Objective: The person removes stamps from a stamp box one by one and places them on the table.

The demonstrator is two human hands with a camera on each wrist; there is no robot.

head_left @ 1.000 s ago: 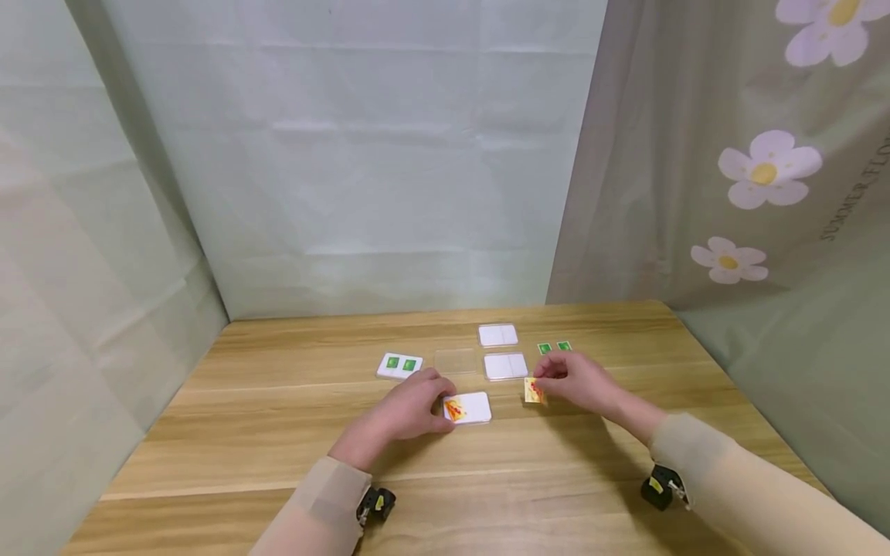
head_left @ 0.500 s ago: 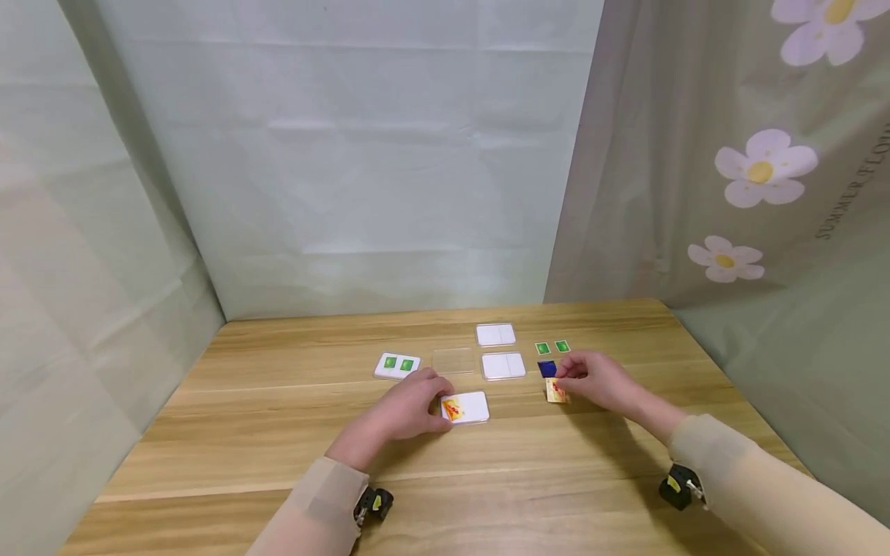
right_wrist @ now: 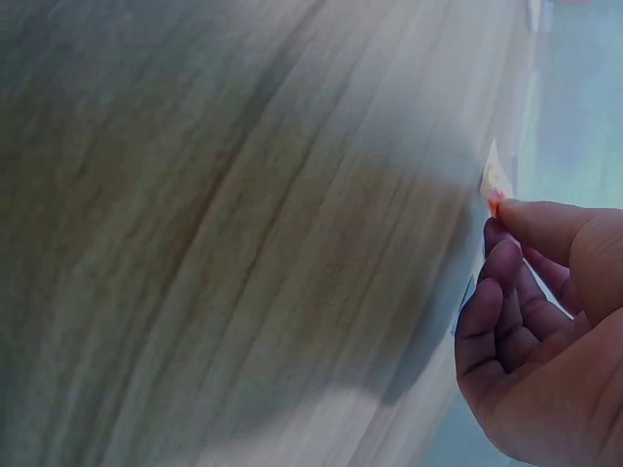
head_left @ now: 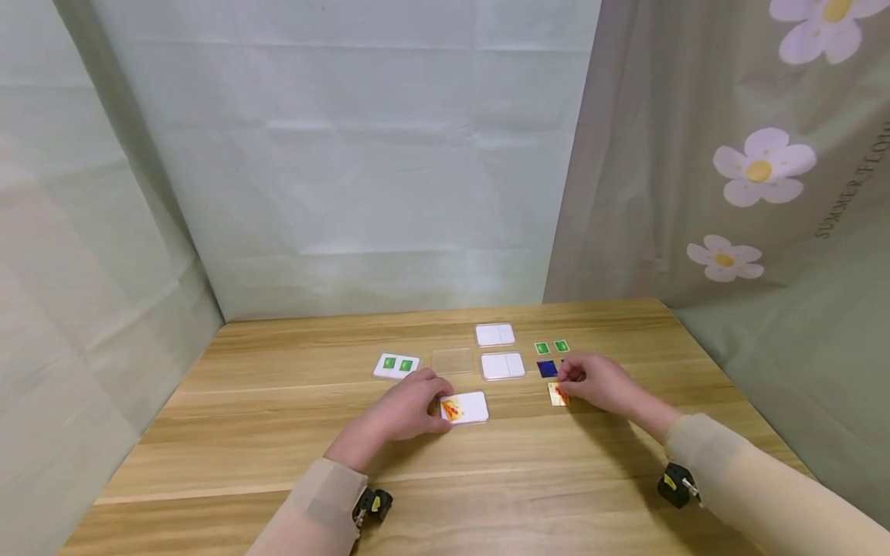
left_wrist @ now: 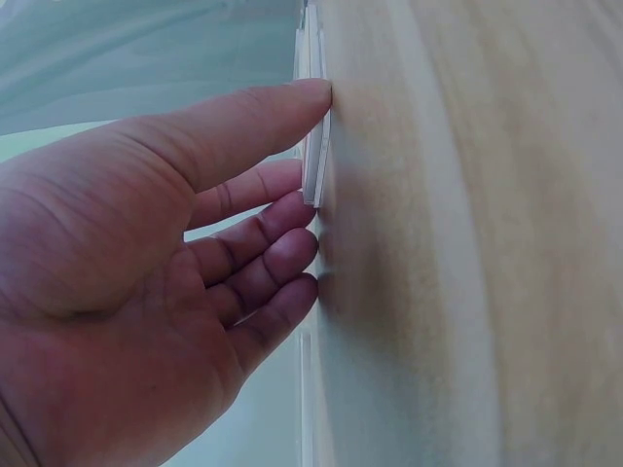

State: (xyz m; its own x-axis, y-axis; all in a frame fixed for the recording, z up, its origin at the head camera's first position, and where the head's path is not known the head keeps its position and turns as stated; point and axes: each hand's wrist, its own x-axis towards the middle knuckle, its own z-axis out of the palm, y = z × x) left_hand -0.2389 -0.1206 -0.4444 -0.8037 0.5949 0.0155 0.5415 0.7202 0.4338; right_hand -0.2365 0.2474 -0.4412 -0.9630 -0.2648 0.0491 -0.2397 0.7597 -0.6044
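Observation:
My left hand [head_left: 416, 405] holds a thin white card case [head_left: 476, 407] flat on the table, its thumb on the near edge and its fingers at the far left side. A yellow-orange picture covers the case's left half; the right half is plain white. In the left wrist view the case [left_wrist: 313, 126] shows edge-on between thumb and fingers. To the right, my right hand [head_left: 596, 382] pinches a small square yellow-orange picture card [head_left: 557, 394] between thumb and index finger, close over the table. The right wrist view shows the card [right_wrist: 494, 175] tilted at the fingertips.
A blue square card [head_left: 547, 369] lies just behind the right hand's card, another mostly hidden by the fingers. Green squares [head_left: 541, 348] lie farther back. Around the middle are white cases [head_left: 503, 366], a clear cover [head_left: 452, 361] and a case with two green squares [head_left: 397, 366].
My right hand has moved right with the small picture card, then slightly lower, uncovering the blue card and the green squares. The left hand has stayed on the case.

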